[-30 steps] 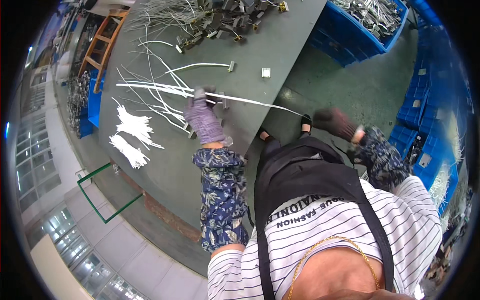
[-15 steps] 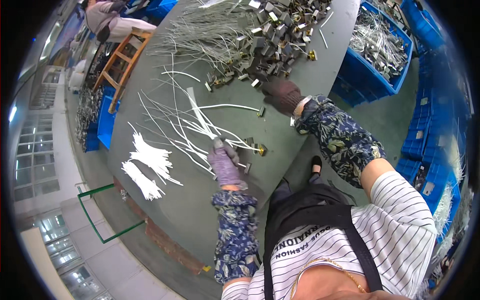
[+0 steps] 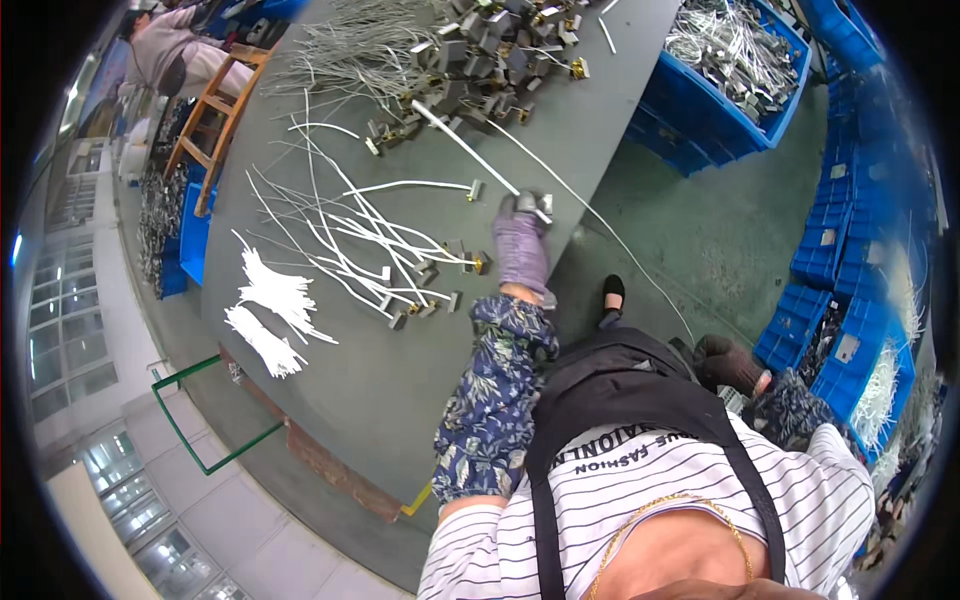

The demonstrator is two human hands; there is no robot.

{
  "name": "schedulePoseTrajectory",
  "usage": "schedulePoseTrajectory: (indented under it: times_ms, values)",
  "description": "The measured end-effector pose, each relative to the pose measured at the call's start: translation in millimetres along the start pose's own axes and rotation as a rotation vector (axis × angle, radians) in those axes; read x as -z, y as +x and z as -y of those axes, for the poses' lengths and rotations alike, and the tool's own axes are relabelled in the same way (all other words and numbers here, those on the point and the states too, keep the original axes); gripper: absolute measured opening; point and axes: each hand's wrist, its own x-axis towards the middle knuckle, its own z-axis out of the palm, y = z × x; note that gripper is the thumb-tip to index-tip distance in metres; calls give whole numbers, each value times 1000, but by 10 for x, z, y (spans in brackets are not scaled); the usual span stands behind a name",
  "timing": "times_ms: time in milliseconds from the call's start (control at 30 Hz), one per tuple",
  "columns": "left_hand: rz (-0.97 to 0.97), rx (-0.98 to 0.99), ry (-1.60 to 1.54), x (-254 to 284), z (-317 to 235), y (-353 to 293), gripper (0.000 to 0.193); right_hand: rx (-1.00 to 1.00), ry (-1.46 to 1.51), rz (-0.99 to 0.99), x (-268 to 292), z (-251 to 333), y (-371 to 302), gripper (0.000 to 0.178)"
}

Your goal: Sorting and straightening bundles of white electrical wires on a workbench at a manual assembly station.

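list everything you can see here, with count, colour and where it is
white cable: one, white, end under the left hand, running up the table
loose cables: many, white, fanned on the table left of the left hand
cable ties: two bundles, white, table's left part
metal parts pile: many, grey, table's far end
table: one, grey-green
crates: many, blue, right side on the floor
chair: one, wooden, far left
other person: one, top left
left hand: purple glove, at the table edge
right hand: dark glove, low by the crates, grip unclear
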Motion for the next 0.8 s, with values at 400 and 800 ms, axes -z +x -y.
schedulePoseTrajectory:
  times_ms: [400,800]
  values:
    - [-192,-145,-423,-9,-298,222,23,-210,-409,-73,391,-443,-520,13]
    - [-297,-238,-319,104,-989,75,22,-181,-130,-23,400,-306,-258,15]
